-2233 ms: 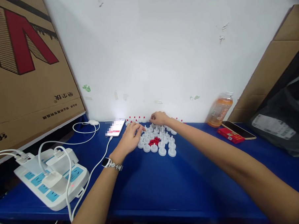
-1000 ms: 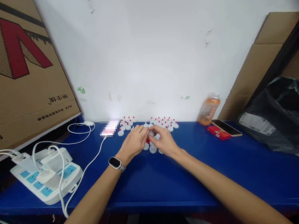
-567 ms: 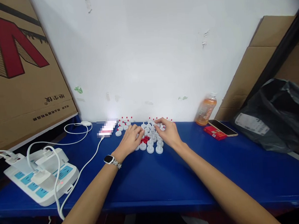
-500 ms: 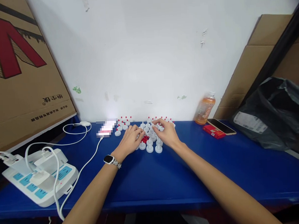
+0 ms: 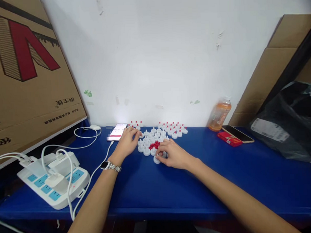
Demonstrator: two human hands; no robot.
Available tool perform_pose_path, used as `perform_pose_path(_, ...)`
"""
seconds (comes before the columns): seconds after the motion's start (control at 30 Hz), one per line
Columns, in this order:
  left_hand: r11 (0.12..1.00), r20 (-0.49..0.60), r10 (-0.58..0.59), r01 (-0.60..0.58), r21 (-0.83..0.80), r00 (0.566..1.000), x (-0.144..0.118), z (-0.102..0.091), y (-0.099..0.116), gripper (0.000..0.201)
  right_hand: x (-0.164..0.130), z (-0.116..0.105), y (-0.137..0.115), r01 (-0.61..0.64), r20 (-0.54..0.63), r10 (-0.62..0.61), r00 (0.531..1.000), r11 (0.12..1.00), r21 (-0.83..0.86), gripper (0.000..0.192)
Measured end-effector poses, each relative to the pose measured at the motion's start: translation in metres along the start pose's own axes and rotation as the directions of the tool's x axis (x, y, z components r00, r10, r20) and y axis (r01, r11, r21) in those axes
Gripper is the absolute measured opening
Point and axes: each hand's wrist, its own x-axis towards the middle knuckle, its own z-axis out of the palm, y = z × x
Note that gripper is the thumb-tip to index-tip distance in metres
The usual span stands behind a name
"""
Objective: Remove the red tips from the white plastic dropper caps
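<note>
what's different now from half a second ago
The right grip came nearer the wearer, to a front white cap; any hold is unclear. The left grip shifted left, away from the pile of red pieces. The orange bottle and red box stayed put.

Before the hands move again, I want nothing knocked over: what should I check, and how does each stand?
1. Right grip firm on the front white cap: cannot tell; the fingertips are at it.
2. Left grip clear of the lit phone: cannot tell; they look very close.
3. Loose red pieces together: ok, piled among white caps.
4. Red-tipped caps at back right upright: ok.
5. Bottle standing, well away from both: ok.
</note>
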Motion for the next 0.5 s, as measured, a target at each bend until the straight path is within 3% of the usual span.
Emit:
perform_pose_path(0.13,0.999,-0.053,-0.031,0.033,0.043,0.998,-0.002,-0.006,-0.005,0.033,0.005,-0.003,0.012,-0.034,-0.080,0.027,0.996,0.996,-0.087,0.013)
perform_pose_path(0.23,0.996,-0.080,-0.063,0.067,0.058,0.995,-0.002,-0.007,-0.012,0.033,0.030,-0.005,0.026,-0.094,-0.172,0.082,0.982,0.994,-0.060,0.015)
perform_pose_path(0.3,0.993,-0.095,-0.082,0.089,0.081,0.992,-0.002,-0.007,-0.016,0.034,0.059,-0.002,0.037,-0.172,-0.212,0.155,0.965,0.983,-0.062,0.015)
perform_pose_path(0.4,0.982,-0.118,-0.126,0.141,0.125,0.985,-0.003,-0.008,-0.021,0.033,0.116,0.012,0.052,-0.299,-0.114,0.287,0.951,0.948,-0.107,0.018)
perform_pose_path(0.5,0.969,-0.129,-0.178,0.196,0.147,0.976,-0.005,-0.009,-0.022,0.031,0.169,0.034,0.063,-0.416,-0.054,0.413,0.909,0.891,-0.182,0.019)
